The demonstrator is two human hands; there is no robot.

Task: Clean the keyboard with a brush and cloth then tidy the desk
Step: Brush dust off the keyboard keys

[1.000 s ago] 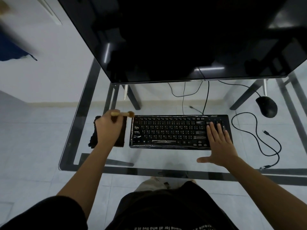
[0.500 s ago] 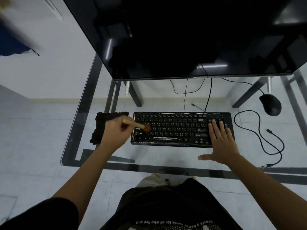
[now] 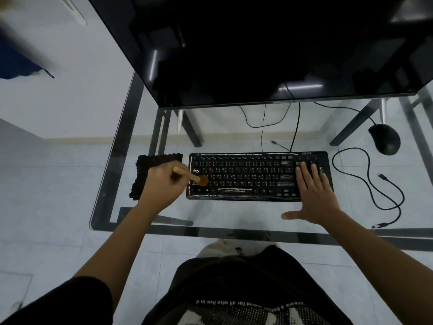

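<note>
A black keyboard [image 3: 253,177] lies on the glass desk [image 3: 210,216] below the monitor. My left hand [image 3: 161,184] grips a small wooden brush [image 3: 192,177], and its brown bristles touch the keys at the keyboard's left end. My right hand [image 3: 314,193] lies flat with straight fingers on the keyboard's right end, thumb spread over the glass. A dark cloth [image 3: 150,170] lies just left of the keyboard, partly hidden by my left hand.
A large black monitor [image 3: 257,48] overhangs the back of the desk. A black mouse [image 3: 385,139] sits at the back right, and a loose black cable [image 3: 375,191] loops to the right of the keyboard. The desk's front edge runs just before my knees.
My left hand has carried the brush from over the cloth to the keyboard's left end, and the bristles now touch the keys. My right hand has stayed on the right end.
</note>
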